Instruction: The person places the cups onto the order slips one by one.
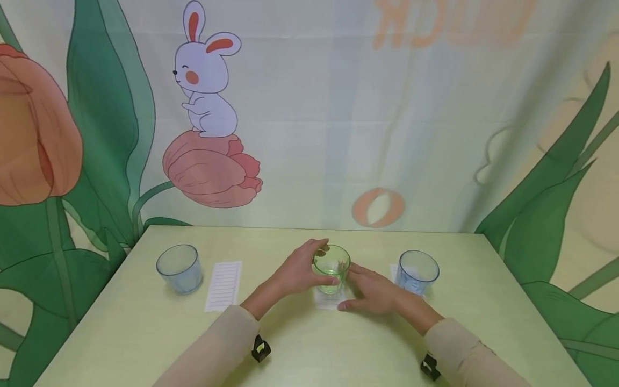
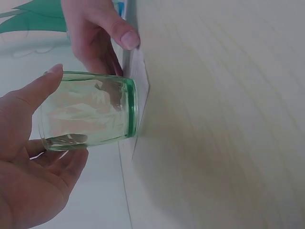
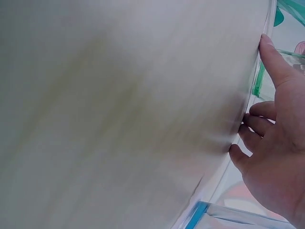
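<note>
The left hand (image 1: 299, 270) is gripping the green glass (image 1: 333, 267) between thumb and fingers — the right hand (image 1: 376, 293), fingers extended, is resting just beside the glass.

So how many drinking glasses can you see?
3: a round, see-through green tumbler in the left hand, a round, see-through blue tumbler farther left, and another blue tumbler to the right. None seem hidden.

Curtained-off tabletop area w/ children's-style décor; exact rm. type can't be told. Pale table (image 1: 338, 355) is backed & flanked by fabric curtain (image 1: 309, 134), printed w/ cartoon rabbit (image 1: 208, 80) (behind table, toward its L), orange tulip (image 1: 38, 129) (beyond table's L edge) & lg. green leaves (image 1: 541, 215) (beyond table's R edge).
</note>
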{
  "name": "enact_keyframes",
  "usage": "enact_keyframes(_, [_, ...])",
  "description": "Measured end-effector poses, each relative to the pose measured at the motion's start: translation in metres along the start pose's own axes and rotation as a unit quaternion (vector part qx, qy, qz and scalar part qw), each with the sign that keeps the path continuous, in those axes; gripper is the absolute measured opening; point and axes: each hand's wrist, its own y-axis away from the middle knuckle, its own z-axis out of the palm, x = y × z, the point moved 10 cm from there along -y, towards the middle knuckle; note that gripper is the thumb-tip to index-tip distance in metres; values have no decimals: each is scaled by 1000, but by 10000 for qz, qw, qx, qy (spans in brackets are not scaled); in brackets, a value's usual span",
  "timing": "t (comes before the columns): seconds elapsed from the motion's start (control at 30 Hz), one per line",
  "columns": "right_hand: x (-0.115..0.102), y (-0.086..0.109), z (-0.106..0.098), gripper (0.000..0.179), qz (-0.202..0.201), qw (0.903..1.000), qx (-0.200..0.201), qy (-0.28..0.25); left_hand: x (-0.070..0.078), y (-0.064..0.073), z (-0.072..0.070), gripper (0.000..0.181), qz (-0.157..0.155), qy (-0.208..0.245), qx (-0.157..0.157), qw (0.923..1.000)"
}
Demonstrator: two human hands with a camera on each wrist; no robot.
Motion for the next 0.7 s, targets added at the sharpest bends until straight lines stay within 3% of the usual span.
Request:
enact_keyframes(0.23, [-2, 3, -5, 96, 24, 9999, 89, -72, -2, -4, 5, 99, 49, -54, -119, 9999])
enact_keyframes(0.37, [0, 3, -7, 97, 107, 9999, 71, -16, -11, -2, 8, 106, -205, 68, -148, 9997])
enact_keyframes(0.53, [3, 8, -20, 101, 381, 9992, 119, -33, -24, 15, 9, 112, -476, 94, -279, 9984])
enact_keyframes(0.7, [-7, 14, -51, 107, 574, 9968, 456, -330, -24, 40, -15, 118, -571, 86, -341, 9978])
